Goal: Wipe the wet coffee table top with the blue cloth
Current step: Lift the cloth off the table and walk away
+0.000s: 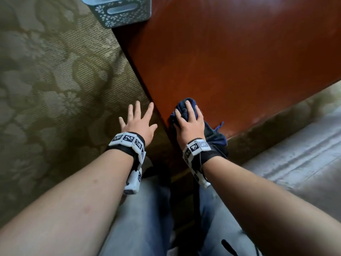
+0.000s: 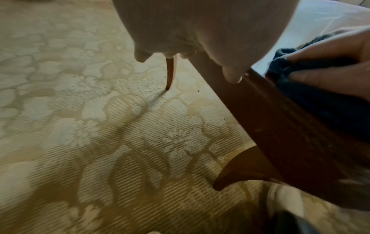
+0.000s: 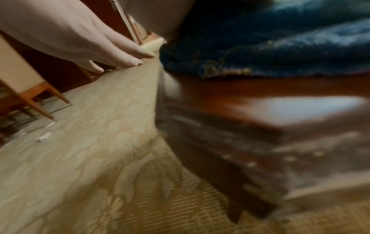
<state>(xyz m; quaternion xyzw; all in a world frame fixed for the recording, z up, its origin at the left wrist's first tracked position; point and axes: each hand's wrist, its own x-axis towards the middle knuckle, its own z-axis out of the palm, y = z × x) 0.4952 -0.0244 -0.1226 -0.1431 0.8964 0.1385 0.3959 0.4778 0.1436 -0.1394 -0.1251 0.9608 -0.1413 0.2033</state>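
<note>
The coffee table (image 1: 230,61) has a glossy reddish-brown top, and its near corner points toward me. A bunched dark blue cloth (image 1: 214,135) lies on that corner. My right hand (image 1: 188,117) lies on top of it and grips it. The left wrist view shows those fingers (image 2: 330,63) curved over the cloth (image 2: 320,102) above the table's edge (image 2: 280,126). In the blurred right wrist view the cloth (image 3: 260,39) sits on the wood (image 3: 240,102). My left hand (image 1: 138,115) hovers with spread fingers over the carpet, just left of the table's edge, holding nothing.
A patterned grey basket (image 1: 121,12) stands at the table's far left corner. Floral carpet (image 1: 55,80) covers the floor to the left. A grey cushion (image 1: 295,163) lies to the right. My jeans-clad legs (image 1: 147,218) are below. Curved table legs (image 2: 240,174) reach the carpet.
</note>
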